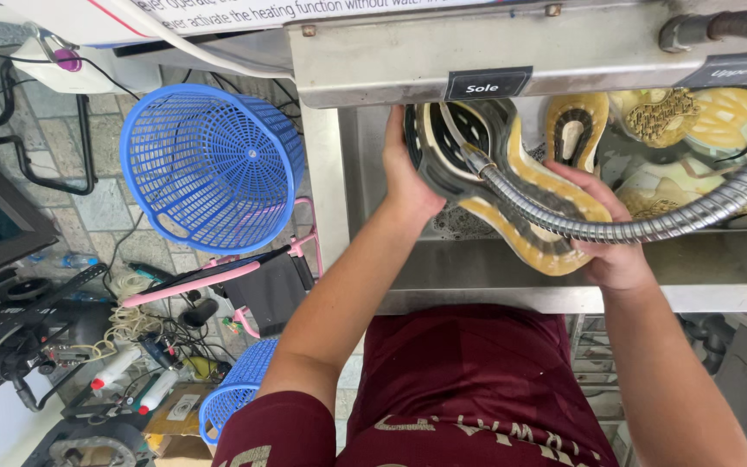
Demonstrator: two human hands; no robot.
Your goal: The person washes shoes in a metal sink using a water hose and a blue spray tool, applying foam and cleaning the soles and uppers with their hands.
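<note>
Over the steel sink (512, 277), the left hand (408, 177) and right hand (611, 251) each clamp a grip on an end of the yellow-and-black shoe (512, 186), sole up, a metal hose (650, 227) crossing it, blue basket (209, 164) nearby.

Bright even daylight, soft shadows; dim inside sink (512, 259) beyond both hands; mild glare on metal hose (650, 227) over right hand (620, 255); sharp centre, wide-angle bending toward edges, slight blur lower corners
</note>
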